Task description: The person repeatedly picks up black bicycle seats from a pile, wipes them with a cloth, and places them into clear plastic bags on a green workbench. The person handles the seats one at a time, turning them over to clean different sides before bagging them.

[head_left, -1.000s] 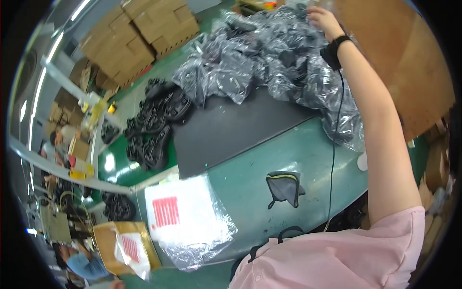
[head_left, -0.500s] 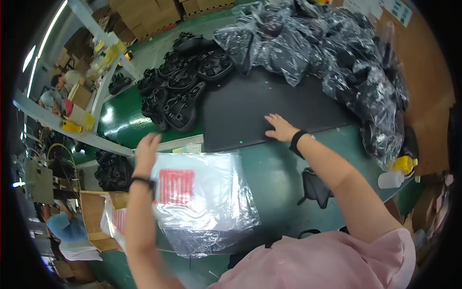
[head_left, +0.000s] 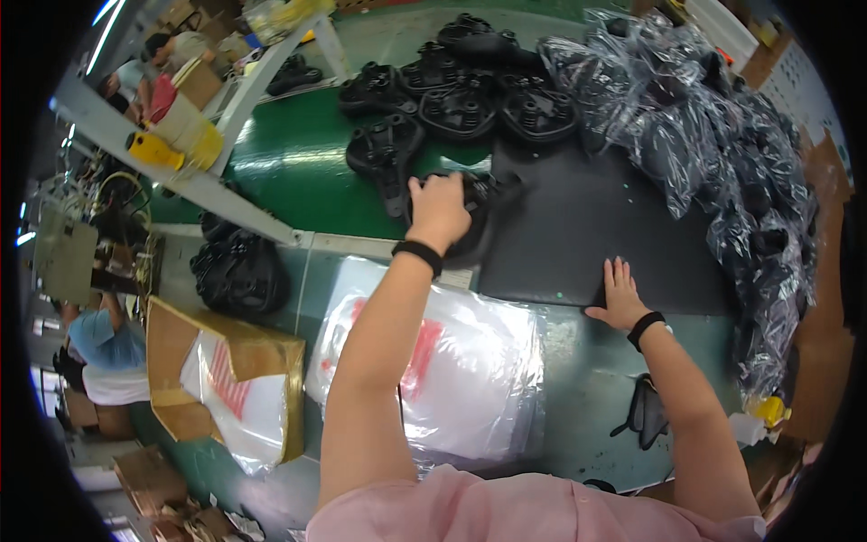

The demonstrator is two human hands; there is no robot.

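My left hand (head_left: 440, 208) reaches forward and grips a black moulded plastic part (head_left: 479, 212) at the near edge of a heap of similar black parts (head_left: 452, 99). My right hand (head_left: 619, 294) lies flat, fingers spread, on the near edge of a black mat (head_left: 596, 226) on the green table (head_left: 298, 172). A stack of clear plastic bags with red print (head_left: 452, 379) lies under my left forearm. Both wrists wear black bands.
A pile of bagged black parts (head_left: 722, 154) fills the right side. A small black piece (head_left: 643, 414) lies near my right forearm. A cardboard box with printed bags (head_left: 226, 379) stands at the left, more black parts (head_left: 239, 271) beside it. Other people (head_left: 99, 343) work at the left.
My left hand has moved forward from the plastic bags to the heap and closed on a black part. My right hand has slid right along the mat's near edge.
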